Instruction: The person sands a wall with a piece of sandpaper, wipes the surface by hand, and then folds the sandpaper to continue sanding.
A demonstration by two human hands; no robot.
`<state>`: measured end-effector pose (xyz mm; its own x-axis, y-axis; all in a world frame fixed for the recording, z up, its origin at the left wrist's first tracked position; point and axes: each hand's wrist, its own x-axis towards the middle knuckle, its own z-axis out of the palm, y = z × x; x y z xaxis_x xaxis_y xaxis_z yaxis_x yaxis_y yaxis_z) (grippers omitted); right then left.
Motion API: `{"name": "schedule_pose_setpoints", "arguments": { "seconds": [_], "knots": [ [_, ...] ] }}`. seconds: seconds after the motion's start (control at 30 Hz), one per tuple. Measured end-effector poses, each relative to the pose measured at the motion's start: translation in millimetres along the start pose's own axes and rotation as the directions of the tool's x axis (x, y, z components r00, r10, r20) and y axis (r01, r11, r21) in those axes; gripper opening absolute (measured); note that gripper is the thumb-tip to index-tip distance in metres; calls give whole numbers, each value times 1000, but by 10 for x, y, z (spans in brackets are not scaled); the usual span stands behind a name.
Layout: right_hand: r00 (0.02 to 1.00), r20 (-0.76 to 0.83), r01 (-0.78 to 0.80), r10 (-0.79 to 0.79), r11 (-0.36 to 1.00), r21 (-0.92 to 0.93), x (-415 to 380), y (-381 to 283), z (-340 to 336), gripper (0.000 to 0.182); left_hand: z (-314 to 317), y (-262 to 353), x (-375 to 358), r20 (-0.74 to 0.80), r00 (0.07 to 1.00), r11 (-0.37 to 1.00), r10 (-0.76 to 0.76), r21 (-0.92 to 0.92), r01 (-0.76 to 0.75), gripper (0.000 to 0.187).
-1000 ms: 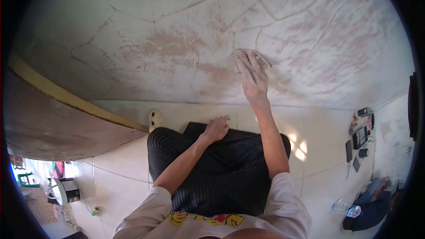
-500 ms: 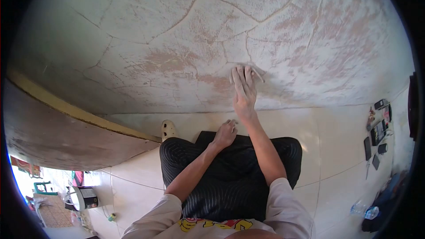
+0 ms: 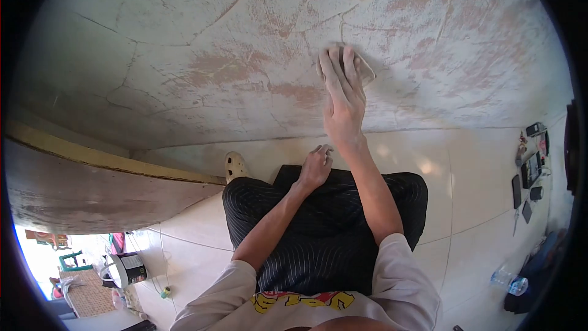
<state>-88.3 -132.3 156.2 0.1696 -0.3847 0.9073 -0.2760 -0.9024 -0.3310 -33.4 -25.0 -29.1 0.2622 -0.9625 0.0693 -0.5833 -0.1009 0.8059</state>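
My right hand (image 3: 344, 95), dusty over the fingers, presses a folded piece of sandpaper (image 3: 367, 72) flat against the wall (image 3: 226, 101). Most of the sheet is hidden under the fingers; one corner shows at their right. The wall has a whitish, patchy coat with brownish areas and raised crack-like lines. My left hand (image 3: 315, 167) rests by my knees over the dark striped trousers (image 3: 306, 239), its fingers loosely bent and slightly apart. I see nothing held in it.
A curved brown panel with a yellowish edge (image 3: 110, 162) stands at left. Behind it are a white bucket (image 3: 125, 270) and a woven mat (image 3: 95, 294). Phones and small tools (image 3: 530, 171) lie on the tiled floor (image 3: 422, 208) at right, near a plastic bottle (image 3: 508, 279).
My right hand has slid up the wall with the sandpaper, and more of the sheet's corner shows. My left hand stays by my knees. The view has shifted slightly.
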Motion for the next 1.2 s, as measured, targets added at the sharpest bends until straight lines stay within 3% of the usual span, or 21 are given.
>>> {"name": "schedule_pose_setpoints", "arguments": {
  "seconds": [0.07,0.17,0.23,0.37,0.43,0.57,0.67,0.73,0.83,1.03,1.07,1.13,1.2],
  "knots": [
    [1000,-1,-30,30,998,52,36,6,-12,48,41,-19,22,-5,1000,1000,14,-27,-14,22],
    [999,-5,43,-44,997,-61,-224,276,86,49,32,-7,8,-19,1000,1000,14,-10,-14,22],
    [994,-19,108,-112,984,-145,-314,368,123,49,-21,33,13,52,998,1000,-18,1,18,24],
    [999,29,21,-18,996,-88,-22,134,-57,48,-15,-15,16,52,997,999,-52,-14,53,24],
    [999,-30,29,-28,999,17,117,81,-83,47,9,-17,33,31,999,1000,-6,31,5,24],
    [995,-82,57,-57,998,-2,-236,354,120,49,32,-9,11,22,1000,999,19,-27,-18,22],
    [984,-85,144,-155,982,-125,-359,492,130,49,1,12,34,83,996,1000,-12,-4,13,23],
    [999,-6,47,-47,999,0,-74,235,-29,49,30,-15,26,43,998,999,-36,-13,37,23],
    [998,-45,55,-50,991,122,154,123,-104,48,30,11,39,30,1000,999,0,-43,2,21],
    [984,-62,159,-165,983,-89,-375,540,101,50,44,-11,23,76,997,1000,24,14,-25,25],
    [982,-47,181,-186,979,-93,-354,532,113,50,47,-23,56,65,997,999,32,-9,-31,25],
    [997,-33,65,-66,997,-34,-127,282,39,50,59,-30,46,39,999,999,23,-26,-22,23],
    [996,15,86,-86,996,13,86,184,-64,50,33,-26,56,35,999,999,23,-26,-22,23]
  ]
}}
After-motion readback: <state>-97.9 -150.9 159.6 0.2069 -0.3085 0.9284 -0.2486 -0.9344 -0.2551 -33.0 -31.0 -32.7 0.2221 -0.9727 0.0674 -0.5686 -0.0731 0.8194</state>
